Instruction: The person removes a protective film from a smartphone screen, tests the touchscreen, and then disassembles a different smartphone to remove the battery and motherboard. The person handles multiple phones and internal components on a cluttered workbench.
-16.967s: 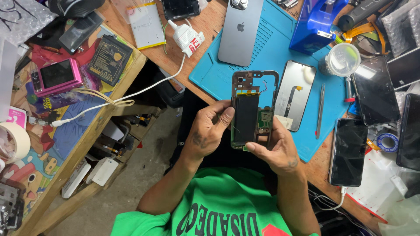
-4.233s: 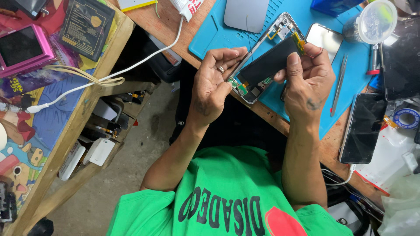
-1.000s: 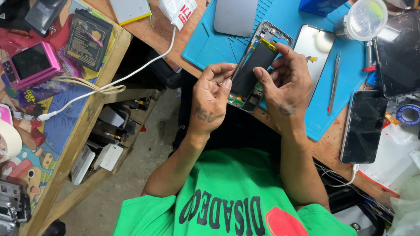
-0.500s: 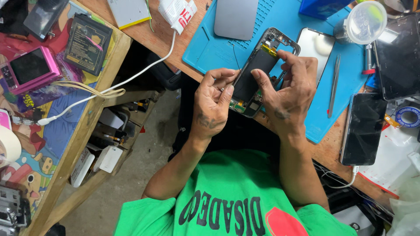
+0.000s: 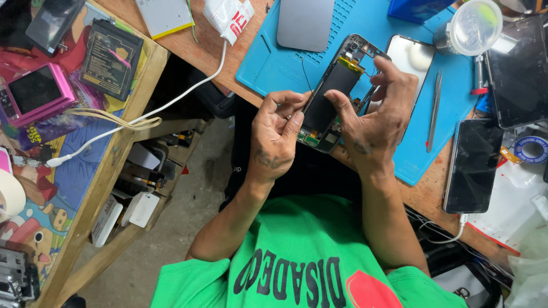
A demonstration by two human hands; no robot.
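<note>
I hold an opened phone body [image 5: 337, 85] tilted above the blue work mat [image 5: 365, 23]; its black battery [image 5: 328, 97] and green circuit parts show. My left hand [image 5: 274, 137] grips the phone's lower left edge, with fingertips curled onto the battery's side. My right hand [image 5: 374, 120] holds the right edge, thumb pressed on the battery and fingers spread behind the frame. A thin wire sticks out near the phone's upper left.
On the mat lie a grey phone back [image 5: 305, 23], a screen panel [image 5: 411, 54] and metal tweezers [image 5: 435, 108]. A round clear lidded tub [image 5: 471, 25] and dark phones [image 5: 472, 165] sit at right. A white charger cable [image 5: 171, 102] crosses to the side shelf with a pink device [image 5: 34, 91].
The phone body has stayed in both hands, shifting slightly. My right thumb has moved onto the battery and my right fingers have spread out.
</note>
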